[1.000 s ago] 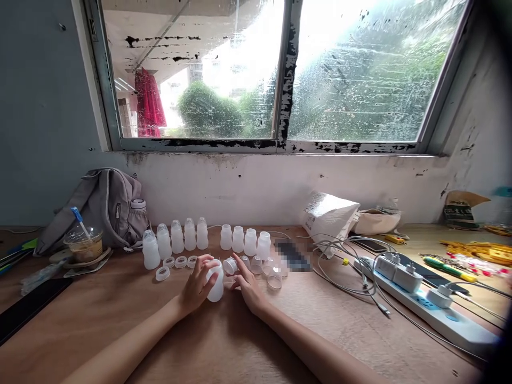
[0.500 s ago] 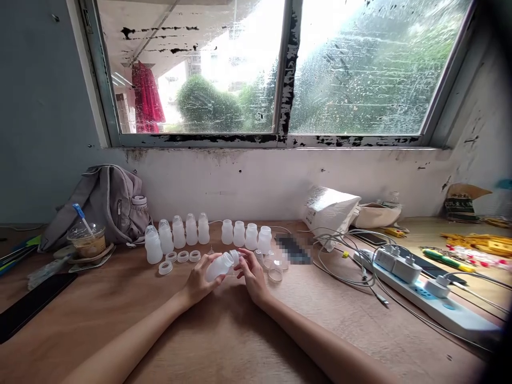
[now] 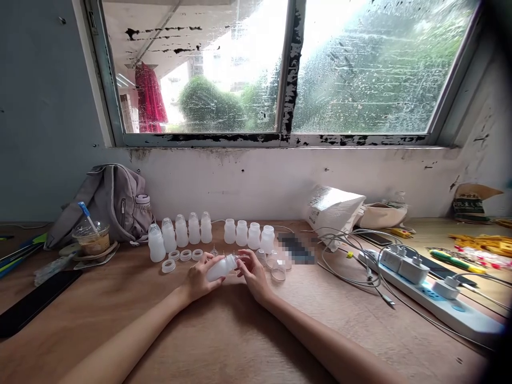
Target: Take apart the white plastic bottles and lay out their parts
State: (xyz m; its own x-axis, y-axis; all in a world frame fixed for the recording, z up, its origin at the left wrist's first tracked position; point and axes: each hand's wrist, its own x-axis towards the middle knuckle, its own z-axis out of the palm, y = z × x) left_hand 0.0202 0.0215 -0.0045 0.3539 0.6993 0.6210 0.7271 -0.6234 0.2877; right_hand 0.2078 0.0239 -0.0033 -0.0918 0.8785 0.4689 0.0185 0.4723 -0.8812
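Observation:
My left hand point(image 3: 199, 277) is wrapped round a frosted white baby bottle point(image 3: 217, 269), tilted with its top toward the right. On the bottle's neck sits a ribbed screw ring point(image 3: 231, 261). My right hand point(image 3: 253, 271) is curled at the top end, its fingers pinching about the ring; what lies between its fingertips is partly hidden. Several capped baby bottles point(image 3: 181, 232) stand upright in a row behind my left hand, with loose white rings point(image 3: 168, 266) before them. Behind my right hand stand several uncapped bottles point(image 3: 253, 236). Clear caps point(image 3: 279, 273) lie just right of that hand.
A grey backpack point(image 3: 116, 200) and an iced drink cup point(image 3: 92, 237) are at the left, with a black phone point(image 3: 38, 301) in front. To the right lie tangled cables point(image 3: 340, 266), a white power strip point(image 3: 472, 314), a white bag point(image 3: 336, 205) and tools point(image 3: 456, 261).
The ring, held just off the bottle's mouth earlier, now sits on its neck. My right fingers have closed in around it. The view has shifted slightly.

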